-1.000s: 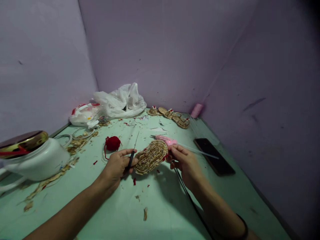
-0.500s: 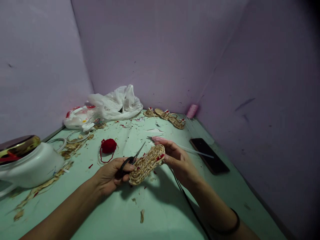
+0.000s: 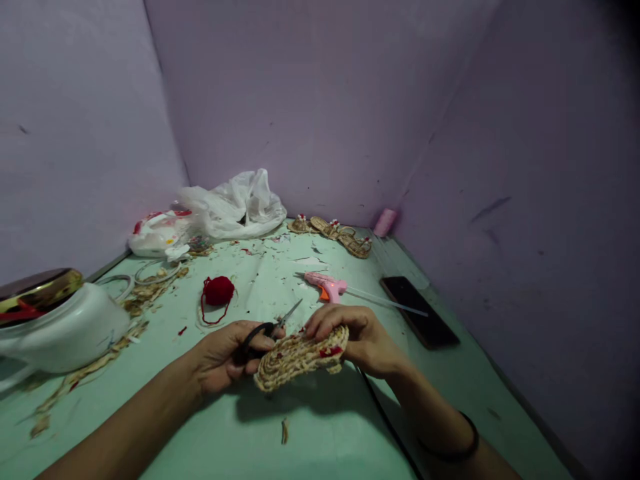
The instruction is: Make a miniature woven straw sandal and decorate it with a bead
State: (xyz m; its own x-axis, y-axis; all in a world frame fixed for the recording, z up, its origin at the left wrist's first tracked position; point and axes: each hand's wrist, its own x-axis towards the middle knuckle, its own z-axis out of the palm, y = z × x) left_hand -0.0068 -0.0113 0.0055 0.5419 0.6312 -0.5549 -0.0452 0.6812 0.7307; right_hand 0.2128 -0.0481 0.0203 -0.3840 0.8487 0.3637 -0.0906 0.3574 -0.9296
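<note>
A braided straw sole (image 3: 295, 362) with red bits on it is held above the table between both hands. My left hand (image 3: 227, 357) is closed around the black handles of small scissors (image 3: 287, 315) and also pinches the sole's left end. The scissor blades point up and to the right, over the sole's far edge. My right hand (image 3: 363, 337) grips the right end of the sole, fingers on its upper face. Just beyond it lies a pink glue gun (image 3: 327, 283) with a clear glue stick in its back.
Red yarn ball (image 3: 219, 291), black phone (image 3: 419, 312) and white pot (image 3: 75, 330) lie around the hands on the green table (image 3: 210, 437). Farther back are a plastic bag (image 3: 235, 210), straw sandals (image 3: 333, 230) and a pink spool (image 3: 385, 222). Straw scraps are scattered about.
The sole has moved nearer and tilted differently. My right hand has shifted nearer, its fingers now over the sole's top, uncovering the glue gun. The scissors have moved slightly right and down.
</note>
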